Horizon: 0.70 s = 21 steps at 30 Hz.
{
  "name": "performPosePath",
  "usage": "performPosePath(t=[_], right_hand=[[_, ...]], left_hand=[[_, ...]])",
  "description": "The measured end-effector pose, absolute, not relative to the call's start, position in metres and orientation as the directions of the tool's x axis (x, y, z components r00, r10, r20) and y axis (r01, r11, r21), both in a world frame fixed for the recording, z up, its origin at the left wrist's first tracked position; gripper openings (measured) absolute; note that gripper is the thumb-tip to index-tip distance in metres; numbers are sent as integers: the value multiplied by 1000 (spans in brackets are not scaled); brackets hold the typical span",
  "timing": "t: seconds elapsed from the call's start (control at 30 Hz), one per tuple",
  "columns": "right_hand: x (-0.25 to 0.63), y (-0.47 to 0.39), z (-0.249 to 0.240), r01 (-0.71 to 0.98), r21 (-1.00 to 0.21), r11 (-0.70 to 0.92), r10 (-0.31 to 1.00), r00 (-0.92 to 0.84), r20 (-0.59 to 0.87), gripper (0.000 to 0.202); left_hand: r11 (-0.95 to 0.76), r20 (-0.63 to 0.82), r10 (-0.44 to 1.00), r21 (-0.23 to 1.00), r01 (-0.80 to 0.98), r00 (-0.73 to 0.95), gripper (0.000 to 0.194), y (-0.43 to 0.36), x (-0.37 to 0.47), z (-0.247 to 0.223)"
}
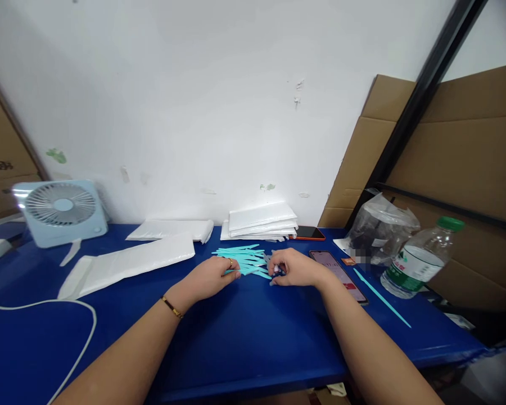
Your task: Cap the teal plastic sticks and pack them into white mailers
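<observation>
A loose pile of thin turquoise sticks lies on the blue table, between my two hands. My left hand is at the pile's near left side, its thumb and fingers closed around the end of a turquoise stick. At the right end of the pile is my right hand, with its fingers curled in. Something small and pale shows between those fingers, too small to name. Dark grey bits lie beside the right fingertips. A single long turquoise stick rests apart at the right.
White padded envelopes are stacked at the back, with more envelopes to the left. A phone lies beside my right forearm. A water bottle and a plastic bag stand at right, a small fan at left.
</observation>
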State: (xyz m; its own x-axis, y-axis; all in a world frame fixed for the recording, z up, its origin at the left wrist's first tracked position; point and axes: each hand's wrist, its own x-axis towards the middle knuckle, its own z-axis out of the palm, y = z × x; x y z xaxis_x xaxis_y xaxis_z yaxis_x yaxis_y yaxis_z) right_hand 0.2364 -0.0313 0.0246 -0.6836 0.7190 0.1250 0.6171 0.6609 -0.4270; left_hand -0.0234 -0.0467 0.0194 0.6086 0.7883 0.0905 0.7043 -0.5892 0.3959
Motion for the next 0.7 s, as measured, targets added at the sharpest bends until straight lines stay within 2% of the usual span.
performPosePath(t=[0.2, 0.37, 0.53, 0.63, 0.7], right_hand=[[238, -31, 24, 643, -389, 660, 725, -681, 104, 17], [240, -25, 23, 716, -360, 598, 800, -553, 230, 13], [256, -10, 21, 846, -327, 421, 892, -321, 318, 17], [266, 3, 13, 881, -317, 350, 908, -237, 344, 21], [267, 11, 4, 878, -320, 357, 907, -244, 343, 25]], left_hand=[[-589, 95, 787, 409, 697, 610, 41, -48, -24, 20], [-614, 157, 776, 411, 674, 611, 40, -45, -22, 11], [-541, 263, 837, 278, 794, 479, 61, -30, -6, -8], [-490, 206, 869, 233, 840, 449, 72, -23, 1, -17], [-485, 157, 874, 223, 846, 460, 76, -24, 3, -19]])
